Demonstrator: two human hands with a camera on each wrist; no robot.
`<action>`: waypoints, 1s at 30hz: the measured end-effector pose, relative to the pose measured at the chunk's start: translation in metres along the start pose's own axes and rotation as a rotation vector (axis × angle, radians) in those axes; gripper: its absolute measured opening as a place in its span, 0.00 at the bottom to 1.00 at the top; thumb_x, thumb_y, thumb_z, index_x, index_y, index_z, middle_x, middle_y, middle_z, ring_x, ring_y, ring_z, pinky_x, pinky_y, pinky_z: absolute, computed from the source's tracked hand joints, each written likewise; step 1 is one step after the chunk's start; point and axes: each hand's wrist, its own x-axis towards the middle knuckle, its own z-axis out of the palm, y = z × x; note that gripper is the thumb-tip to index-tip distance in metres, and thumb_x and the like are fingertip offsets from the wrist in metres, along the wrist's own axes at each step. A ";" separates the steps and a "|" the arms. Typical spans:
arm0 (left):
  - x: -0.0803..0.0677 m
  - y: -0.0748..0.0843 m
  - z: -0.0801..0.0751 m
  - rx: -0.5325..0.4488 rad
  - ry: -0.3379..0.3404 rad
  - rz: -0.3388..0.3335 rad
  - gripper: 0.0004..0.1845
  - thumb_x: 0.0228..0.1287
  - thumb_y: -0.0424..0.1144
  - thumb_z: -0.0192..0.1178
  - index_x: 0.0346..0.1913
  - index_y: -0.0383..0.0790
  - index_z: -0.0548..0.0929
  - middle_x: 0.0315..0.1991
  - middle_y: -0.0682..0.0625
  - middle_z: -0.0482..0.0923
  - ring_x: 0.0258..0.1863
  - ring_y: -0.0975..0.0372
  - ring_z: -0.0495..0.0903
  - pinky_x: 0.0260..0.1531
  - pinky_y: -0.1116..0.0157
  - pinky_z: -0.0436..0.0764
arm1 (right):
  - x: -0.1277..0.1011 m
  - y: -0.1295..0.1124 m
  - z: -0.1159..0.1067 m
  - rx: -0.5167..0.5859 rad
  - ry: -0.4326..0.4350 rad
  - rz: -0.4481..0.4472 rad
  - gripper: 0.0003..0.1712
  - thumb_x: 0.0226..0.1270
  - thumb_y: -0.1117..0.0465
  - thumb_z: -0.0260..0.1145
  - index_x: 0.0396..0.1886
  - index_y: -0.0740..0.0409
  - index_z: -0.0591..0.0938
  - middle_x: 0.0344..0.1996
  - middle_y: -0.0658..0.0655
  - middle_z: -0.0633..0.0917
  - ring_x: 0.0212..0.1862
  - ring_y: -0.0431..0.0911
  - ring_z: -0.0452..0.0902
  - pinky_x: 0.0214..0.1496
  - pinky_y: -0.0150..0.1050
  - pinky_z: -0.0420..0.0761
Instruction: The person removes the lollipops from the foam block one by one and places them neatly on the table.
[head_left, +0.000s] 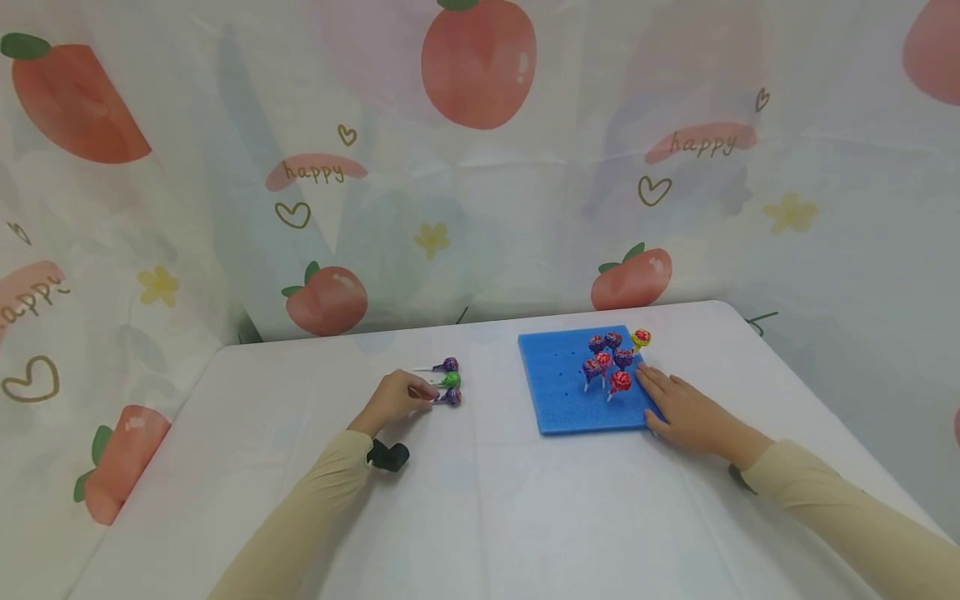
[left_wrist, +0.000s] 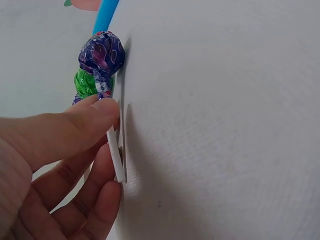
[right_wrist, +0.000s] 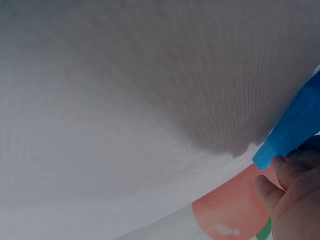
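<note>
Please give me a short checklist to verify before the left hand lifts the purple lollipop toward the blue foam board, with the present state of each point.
1. Left hand holds the stick: ok. In the left wrist view, thumb and fingers pinch the white stick of the purple lollipop.
2. Other loose lollipops stay apart: cannot tell. The green lollipop lies close beside it.
3. Blue foam board is steadied: ok. The right hand rests flat on its right edge.
4. Free holes remain: ok. Empty holes show on the board's left part.
5. Standing lollipops are upright: ok; they cluster at the far right part of the board.
</note>
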 end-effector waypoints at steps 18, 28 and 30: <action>-0.002 -0.004 -0.027 -0.081 -0.121 0.102 0.15 0.57 0.34 0.65 0.48 0.41 0.85 0.43 0.47 0.86 0.49 0.56 0.82 0.54 0.57 0.78 | -0.001 -0.002 -0.003 0.020 0.018 -0.023 0.39 0.66 0.53 0.56 0.68 0.74 0.59 0.69 0.72 0.60 0.69 0.67 0.54 0.68 0.62 0.58; 0.007 0.015 -0.027 -0.267 -0.172 0.133 0.19 0.61 0.39 0.62 0.55 0.42 0.80 0.52 0.47 0.82 0.55 0.57 0.79 0.59 0.56 0.74 | 0.000 -0.001 -0.001 0.017 0.021 -0.018 0.39 0.65 0.53 0.58 0.67 0.74 0.59 0.68 0.72 0.60 0.69 0.67 0.54 0.67 0.63 0.58; 0.010 0.024 -0.023 -0.313 -0.178 0.140 0.20 0.62 0.39 0.62 0.56 0.41 0.79 0.53 0.47 0.82 0.55 0.57 0.79 0.59 0.57 0.74 | 0.000 0.000 0.000 0.019 0.017 -0.015 0.39 0.65 0.53 0.58 0.67 0.74 0.59 0.68 0.72 0.60 0.69 0.67 0.54 0.68 0.63 0.58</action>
